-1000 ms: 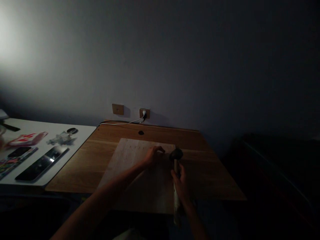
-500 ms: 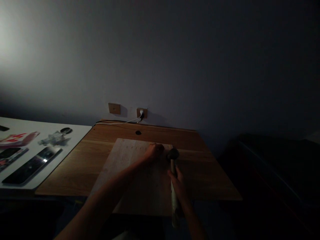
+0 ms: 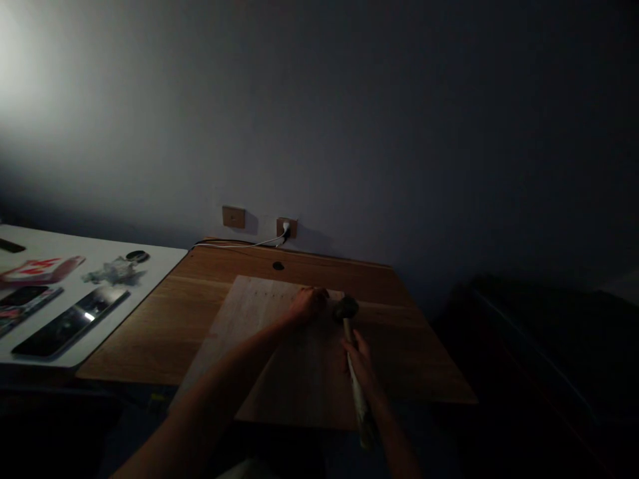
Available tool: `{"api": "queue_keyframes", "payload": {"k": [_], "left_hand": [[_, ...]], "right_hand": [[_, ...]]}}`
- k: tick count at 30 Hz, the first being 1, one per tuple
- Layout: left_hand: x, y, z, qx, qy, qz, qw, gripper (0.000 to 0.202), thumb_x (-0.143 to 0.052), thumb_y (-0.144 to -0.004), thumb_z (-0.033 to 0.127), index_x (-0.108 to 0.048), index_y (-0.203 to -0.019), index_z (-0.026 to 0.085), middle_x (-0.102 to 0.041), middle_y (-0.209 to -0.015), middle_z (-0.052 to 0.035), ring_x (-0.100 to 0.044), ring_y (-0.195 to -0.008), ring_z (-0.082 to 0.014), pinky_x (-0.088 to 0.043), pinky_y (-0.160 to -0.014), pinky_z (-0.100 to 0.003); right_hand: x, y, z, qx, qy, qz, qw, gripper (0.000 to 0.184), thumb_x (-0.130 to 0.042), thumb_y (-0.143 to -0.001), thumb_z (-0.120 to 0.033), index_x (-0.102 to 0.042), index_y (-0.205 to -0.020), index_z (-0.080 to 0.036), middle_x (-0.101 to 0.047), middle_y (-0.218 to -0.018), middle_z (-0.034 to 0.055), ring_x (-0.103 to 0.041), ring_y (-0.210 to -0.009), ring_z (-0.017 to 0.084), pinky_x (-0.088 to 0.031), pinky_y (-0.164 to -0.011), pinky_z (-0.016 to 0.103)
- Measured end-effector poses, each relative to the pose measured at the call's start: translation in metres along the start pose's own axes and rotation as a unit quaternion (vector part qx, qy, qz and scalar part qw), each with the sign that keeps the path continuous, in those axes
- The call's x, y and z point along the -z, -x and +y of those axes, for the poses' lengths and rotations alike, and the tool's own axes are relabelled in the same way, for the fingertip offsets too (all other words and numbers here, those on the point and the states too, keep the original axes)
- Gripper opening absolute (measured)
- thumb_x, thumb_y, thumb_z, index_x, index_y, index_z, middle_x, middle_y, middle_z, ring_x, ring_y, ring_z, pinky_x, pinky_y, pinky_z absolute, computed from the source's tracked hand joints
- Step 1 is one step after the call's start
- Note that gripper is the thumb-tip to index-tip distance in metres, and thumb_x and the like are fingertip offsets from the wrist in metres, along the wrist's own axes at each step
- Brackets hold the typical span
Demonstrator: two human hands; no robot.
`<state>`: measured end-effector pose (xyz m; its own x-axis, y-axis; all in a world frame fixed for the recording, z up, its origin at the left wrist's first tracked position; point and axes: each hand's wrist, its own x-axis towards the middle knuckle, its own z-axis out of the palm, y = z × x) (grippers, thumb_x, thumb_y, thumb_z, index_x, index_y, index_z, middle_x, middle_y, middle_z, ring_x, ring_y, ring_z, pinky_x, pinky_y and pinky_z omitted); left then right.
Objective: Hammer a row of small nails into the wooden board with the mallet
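Note:
A hammer [image 3: 357,392] with a dark head and a pale handle is in my right hand [image 3: 362,362], fingers wrapped round the handle. Its head is close to the far right corner of a pale wooden board [image 3: 294,392]. On that board rests my left hand [image 3: 305,305], near the far edge, its fingertips pinched together just left of the hammer head. Whatever sits between those fingertips is too small and dark to make out. A row of small dark spots [image 3: 264,293] runs along the board's far edge, left of my left hand.
The board lies on a brown wooden table [image 3: 144,332] against a grey wall. A white table [image 3: 150,269] on the left carries a black shiny slab [image 3: 70,324], a crumpled plastic bag [image 3: 117,271] and a red-and-white packet [image 3: 44,268]. Cables run to a wall socket [image 3: 286,228].
The hammer's handle has tilted, its lower end swinging to the right with my right hand. My left hand stays pinched at about the same spot on the board. The view has shifted slightly.

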<state>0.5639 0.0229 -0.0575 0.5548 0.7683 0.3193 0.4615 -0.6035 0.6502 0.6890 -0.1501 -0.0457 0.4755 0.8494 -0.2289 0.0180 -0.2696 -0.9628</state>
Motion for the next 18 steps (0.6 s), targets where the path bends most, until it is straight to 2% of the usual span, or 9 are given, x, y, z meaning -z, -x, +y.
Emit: {"api": "queue_keyframes", "payload": {"k": [3,7,13,18], "left_hand": [[0.0,0.004,-0.002,0.001,0.004,0.017,1.0,0.035,-0.057,-0.083,0.014,-0.069,-0.116,0.02,-0.076,-0.104,-0.0064,-0.069,-0.097,-0.0214,-0.051,-0.095,-0.034],[-0.003,0.006,-0.008,-0.008,0.027,0.017,0.999,0.039,-0.06,-0.083,0.014,-0.064,-0.122,0.021,-0.075,-0.107,-0.0066,-0.069,-0.098,-0.021,-0.051,-0.093,-0.034],[-0.01,0.002,-0.016,-0.024,0.042,0.008,0.999,0.043,-0.062,-0.081,0.015,-0.061,-0.124,0.019,-0.076,-0.105,-0.0072,-0.07,-0.094,-0.0204,-0.053,-0.088,-0.032],[-0.009,0.0,-0.017,-0.032,0.027,0.012,0.999,0.046,-0.063,-0.076,0.011,-0.065,-0.121,0.018,-0.075,-0.109,-0.0083,-0.069,-0.097,-0.0213,-0.053,-0.088,-0.031]], "right_hand": [[0.003,-0.002,-0.01,0.011,0.003,-0.003,1.0,0.05,-0.063,-0.068,-0.05,-0.056,-0.107,-0.02,-0.047,-0.047,-0.0116,-0.046,-0.037,0.013,-0.032,-0.037,0.02],[0.003,-0.009,-0.026,0.014,0.012,-0.023,1.0,0.049,-0.063,-0.07,-0.053,-0.053,-0.106,-0.021,-0.049,-0.048,-0.0113,-0.05,-0.037,0.013,-0.034,-0.037,0.02],[-0.013,-0.017,-0.038,0.028,0.016,-0.045,0.998,0.04,-0.064,-0.073,-0.051,-0.054,-0.099,-0.023,-0.044,-0.047,-0.0133,-0.038,-0.031,0.009,-0.027,-0.033,0.019],[-0.019,-0.019,-0.038,0.036,0.02,-0.051,0.998,0.036,-0.063,-0.074,-0.051,-0.054,-0.094,-0.023,-0.043,-0.044,-0.013,-0.039,-0.031,0.009,-0.028,-0.032,0.019]]}}
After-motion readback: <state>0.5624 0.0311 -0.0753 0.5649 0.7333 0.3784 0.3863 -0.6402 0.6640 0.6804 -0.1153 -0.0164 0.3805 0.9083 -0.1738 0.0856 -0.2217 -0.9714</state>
